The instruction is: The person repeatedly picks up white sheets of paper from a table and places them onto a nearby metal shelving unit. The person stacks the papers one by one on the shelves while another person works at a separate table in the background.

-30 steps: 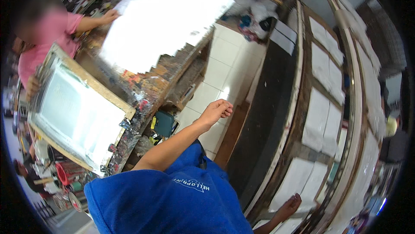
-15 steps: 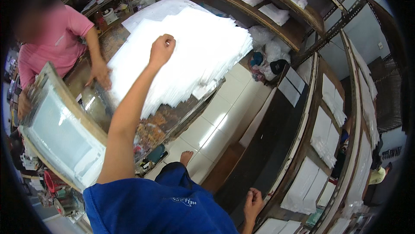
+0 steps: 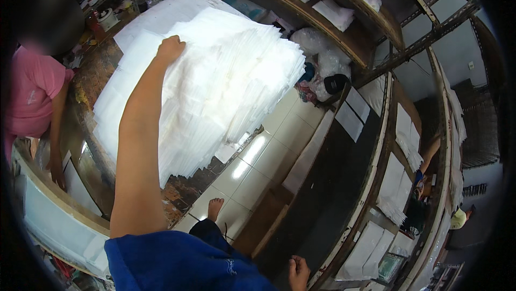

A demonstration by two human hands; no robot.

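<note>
Sheet stack (image 3: pixel 226 87) – white, thin, fanned in overlapping rows across worn table (image 3: pixel 91 76), far left. Likely light, limp, slippery – take your hold at one sheet's edge. Your left hand (image 3: pixel 171 49) curled shut on stack top. Right hand (image 3: pixel 299 272) low near shelf (image 3: pixel 371 194), holds nothing, fingers loose.

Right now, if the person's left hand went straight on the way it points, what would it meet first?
The left hand already rests on the fanned stack of white sheets. Going on, it would probably slide over more of that stack; depth beyond is unclear.
</note>
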